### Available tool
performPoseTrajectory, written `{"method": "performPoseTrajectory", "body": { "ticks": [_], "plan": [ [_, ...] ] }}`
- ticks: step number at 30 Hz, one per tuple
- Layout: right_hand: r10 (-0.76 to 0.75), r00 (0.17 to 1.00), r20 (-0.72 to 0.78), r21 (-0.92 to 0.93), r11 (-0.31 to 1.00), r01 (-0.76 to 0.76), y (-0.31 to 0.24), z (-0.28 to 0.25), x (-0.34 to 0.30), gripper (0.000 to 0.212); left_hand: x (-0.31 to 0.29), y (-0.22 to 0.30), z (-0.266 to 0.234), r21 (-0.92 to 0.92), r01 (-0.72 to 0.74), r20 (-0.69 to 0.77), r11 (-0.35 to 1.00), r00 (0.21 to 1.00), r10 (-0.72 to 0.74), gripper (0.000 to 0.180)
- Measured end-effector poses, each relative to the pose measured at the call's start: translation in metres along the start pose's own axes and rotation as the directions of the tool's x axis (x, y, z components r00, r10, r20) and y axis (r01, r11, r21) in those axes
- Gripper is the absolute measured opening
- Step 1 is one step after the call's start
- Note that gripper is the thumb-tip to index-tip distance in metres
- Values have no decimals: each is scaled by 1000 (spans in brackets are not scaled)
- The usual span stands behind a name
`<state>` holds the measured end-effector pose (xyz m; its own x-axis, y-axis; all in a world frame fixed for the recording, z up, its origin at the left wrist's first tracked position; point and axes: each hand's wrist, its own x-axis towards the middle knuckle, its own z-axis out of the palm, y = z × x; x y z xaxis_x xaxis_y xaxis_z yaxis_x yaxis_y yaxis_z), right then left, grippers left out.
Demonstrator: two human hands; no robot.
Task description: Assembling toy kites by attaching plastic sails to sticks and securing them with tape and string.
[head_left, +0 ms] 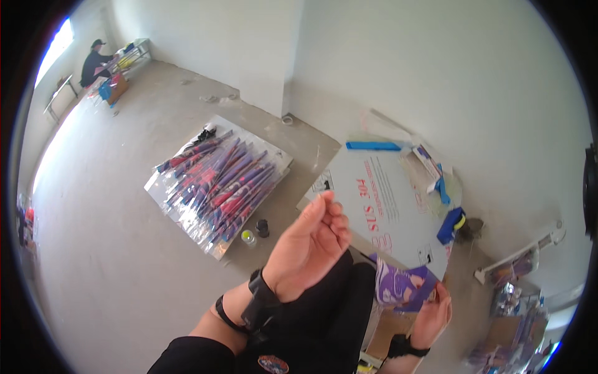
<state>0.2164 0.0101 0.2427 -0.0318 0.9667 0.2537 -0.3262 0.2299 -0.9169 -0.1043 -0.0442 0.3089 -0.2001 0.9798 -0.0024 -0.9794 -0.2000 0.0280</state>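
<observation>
1. Pale walls frame a concrete floor; at far left, a dark-clad person sits beside a low table.
2. To my left, long, clear-wrapped purple and red items lie heaped on a pale sheet, a yellow-topped bottle and a dark bottle by its near-right edge. I can read no label on any.
3. My left hand is raised at centre, fingers half curled, palm showing, nothing visible in it. A light second hold on the piece's loose left side would, I judge, keep it flatter.
4. Beyond it, a pale board bears large red lettering and finer lines of print.
5. At near right, my right hand grips the right edge of a purple-and-white printed piece, seen above an open carton. Holding by the edge, I judge, avoids creasing; its pattern shows no writing I can make out.
6. At far right, stacked packages are too blurred to read.
</observation>
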Motion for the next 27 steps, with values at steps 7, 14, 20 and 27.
{"method": "performPoseTrajectory", "body": {
  "ticks": [7,14,20,27],
  "plan": [
    [28,999,21,5,1000,-28,4,14,12,15,14,-46,-84,250,364,-111,897,931,-347,36],
    [125,933,337,222,953,-207,-17,4,17,10,41,-150,-124,213,754,-118,621,651,-750,71],
    [248,878,408,144,933,-331,-32,-74,-2,11,98,-161,-127,106,408,-177,907,905,-386,32],
    [435,895,-101,215,888,-407,10,-172,-36,26,113,-191,-167,487,206,-267,849,960,-80,26]
  ]
}}
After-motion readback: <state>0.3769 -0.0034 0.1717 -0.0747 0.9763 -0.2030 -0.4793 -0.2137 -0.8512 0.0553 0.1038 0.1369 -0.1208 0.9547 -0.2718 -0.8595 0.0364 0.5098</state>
